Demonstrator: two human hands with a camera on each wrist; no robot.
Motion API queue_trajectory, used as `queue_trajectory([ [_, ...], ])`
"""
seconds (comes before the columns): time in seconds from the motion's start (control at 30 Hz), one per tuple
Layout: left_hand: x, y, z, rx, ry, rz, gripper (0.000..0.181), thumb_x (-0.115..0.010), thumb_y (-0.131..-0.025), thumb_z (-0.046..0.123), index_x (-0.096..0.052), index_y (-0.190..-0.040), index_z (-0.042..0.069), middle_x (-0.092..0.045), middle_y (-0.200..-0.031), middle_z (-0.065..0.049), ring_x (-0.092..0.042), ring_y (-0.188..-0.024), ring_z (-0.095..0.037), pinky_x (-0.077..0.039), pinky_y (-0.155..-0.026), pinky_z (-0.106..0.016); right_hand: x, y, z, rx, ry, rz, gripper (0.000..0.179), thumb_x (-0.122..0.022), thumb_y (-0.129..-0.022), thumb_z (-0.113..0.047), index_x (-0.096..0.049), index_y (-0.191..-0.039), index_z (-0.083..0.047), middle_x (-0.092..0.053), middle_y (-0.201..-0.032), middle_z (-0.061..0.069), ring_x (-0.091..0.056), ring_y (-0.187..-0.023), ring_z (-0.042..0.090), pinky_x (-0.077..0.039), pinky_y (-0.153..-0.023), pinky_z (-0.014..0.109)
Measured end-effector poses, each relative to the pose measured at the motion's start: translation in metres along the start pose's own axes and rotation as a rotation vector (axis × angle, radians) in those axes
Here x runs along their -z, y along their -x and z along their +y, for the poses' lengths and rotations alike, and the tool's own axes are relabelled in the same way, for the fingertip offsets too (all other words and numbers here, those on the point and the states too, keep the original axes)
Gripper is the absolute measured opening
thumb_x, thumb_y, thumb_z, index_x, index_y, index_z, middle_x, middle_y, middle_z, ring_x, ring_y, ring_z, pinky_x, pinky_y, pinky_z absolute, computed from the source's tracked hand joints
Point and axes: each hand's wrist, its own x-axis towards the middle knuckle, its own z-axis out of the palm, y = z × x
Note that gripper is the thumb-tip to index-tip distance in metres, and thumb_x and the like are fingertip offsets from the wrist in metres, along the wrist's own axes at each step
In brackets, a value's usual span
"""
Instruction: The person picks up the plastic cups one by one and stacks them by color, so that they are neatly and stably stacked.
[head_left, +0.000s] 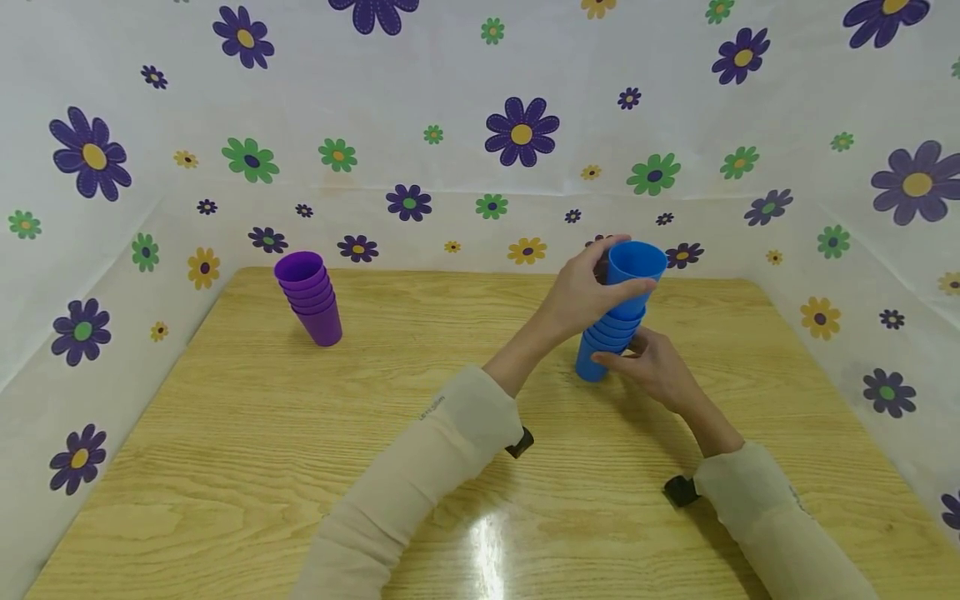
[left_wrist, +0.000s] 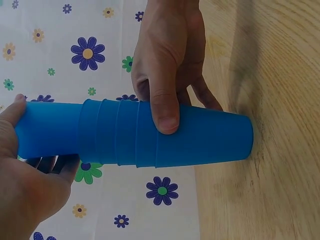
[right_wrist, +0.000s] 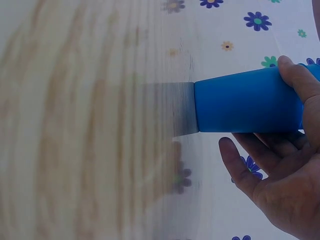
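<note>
A stack of several blue cups stands mouth-up on the right side of the table, leaning slightly. My left hand grips the top cup near its rim, thumb on one side and fingers behind. That cup juts well above the others, its lower end inside the stack. Lower down, my right hand holds the bottom cup just under the stacked rims, its thumb across the near side. In the left wrist view the rims of the middle cups show between both hands.
Several nested purple cups stand at the back left of the wooden table. A white flower-patterned cloth rises behind the table and along both sides. Dark wrist cameras sit below both sleeves.
</note>
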Motion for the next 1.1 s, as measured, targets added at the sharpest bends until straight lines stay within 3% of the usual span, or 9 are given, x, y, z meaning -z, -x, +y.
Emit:
queue_trajectory([
  [0.5, -0.0009, 0.0040, -0.0029, 0.028, -0.017, -0.017, 0.071, -0.074, -0.097, 0.031, -0.041, -0.158, 0.015, -0.051, -0.152, -0.014, -0.055, -0.134, -0.027, -0.050, -0.106, -0.043, -0.0005, 0.0001, -0.0012, 0.007, -0.010, 0.003, 0.065, -0.071, -0.100, -0.018, -0.039, -0.152, 0.004, -0.054, -0.145, 0.027, -0.053, -0.133, 0.045, -0.041, -0.109, 0.063],
  [1.1, 0.0005, 0.0047, -0.0100, 0.012, 0.013, -0.045, 0.072, -0.075, -0.097, 0.028, -0.040, -0.158, 0.013, -0.053, -0.150, -0.015, -0.057, -0.132, -0.023, -0.051, -0.104, -0.033, -0.0011, -0.0004, -0.0008, 0.009, 0.014, 0.004, 0.065, -0.071, -0.100, -0.020, -0.040, -0.152, 0.004, -0.056, -0.144, 0.027, -0.055, -0.131, 0.045, -0.043, -0.108, 0.063],
])
